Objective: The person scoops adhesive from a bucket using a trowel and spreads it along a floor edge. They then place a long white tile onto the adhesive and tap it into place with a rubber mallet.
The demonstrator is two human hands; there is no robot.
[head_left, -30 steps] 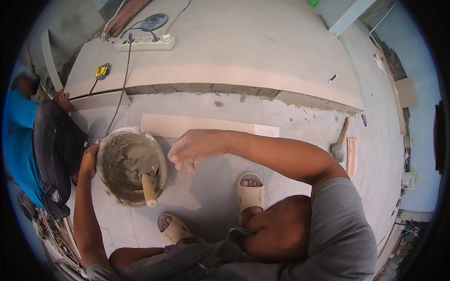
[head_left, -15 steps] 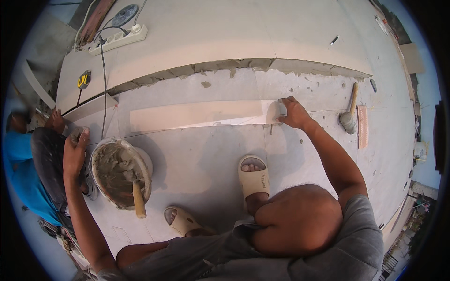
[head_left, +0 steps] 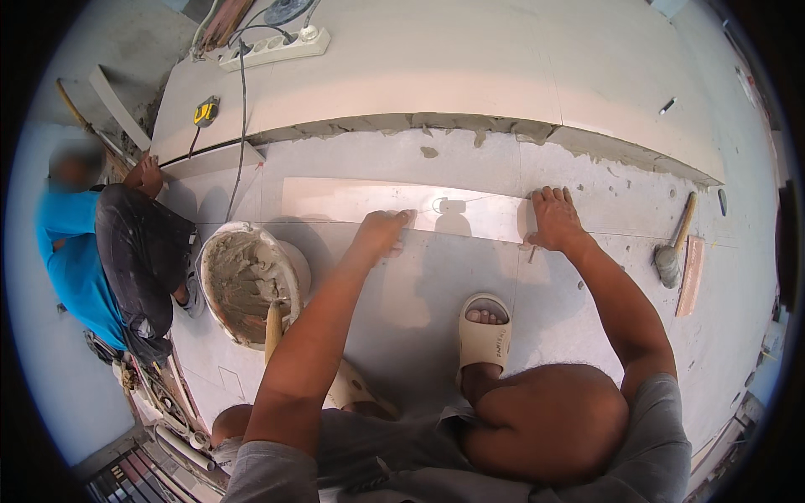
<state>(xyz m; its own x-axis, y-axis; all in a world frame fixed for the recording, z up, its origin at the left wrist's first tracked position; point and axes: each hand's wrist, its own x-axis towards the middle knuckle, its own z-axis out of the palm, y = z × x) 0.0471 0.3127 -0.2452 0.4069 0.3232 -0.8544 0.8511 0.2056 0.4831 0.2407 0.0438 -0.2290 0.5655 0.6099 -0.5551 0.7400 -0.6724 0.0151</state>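
A long, pale tile strip lies crosswise in front of me, below the mortar-edged step. My left hand is closed at its near edge, around mid-length, with the fingertips partly hidden. At the strip's right end, my right hand grips the corner, its fingers over the far side and the thumb at the near side. Left of my left forearm stands a bucket of grey mortar. A wooden-handled tool sticks out of it, partly behind my forearm.
A mallet and a pinkish strip lie to the right. On the raised surface are a power strip, a yellow tape measure and a marker. A cable hangs down. A person in blue crouches at left.
My left hand has moved from left of the bucket rightward to the tile strip's near edge. My right hand stays at its right end. The whole view has shifted.
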